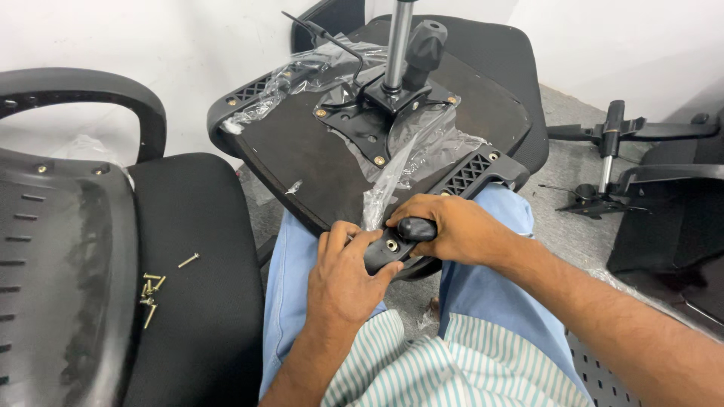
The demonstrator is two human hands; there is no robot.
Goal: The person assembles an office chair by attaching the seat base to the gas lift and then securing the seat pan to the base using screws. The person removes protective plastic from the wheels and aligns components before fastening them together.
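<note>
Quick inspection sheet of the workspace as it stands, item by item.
Surface: upturned seat base rests tilted across the person's lap.
Job's things: black armrest bracket at the base's near edge, a bolt head showing; black tool handle held over it.
Clutter: loose screws on the neighbouring chair seat; torn plastic wrap on the base.
Grippers: left hand steadies the bracket; right hand grips the tool handle.
Cables: nothing seen.
Surroundings: metal mechanism plate with gas column and lever; more chair parts on the grey floor, white wall behind.
</note>
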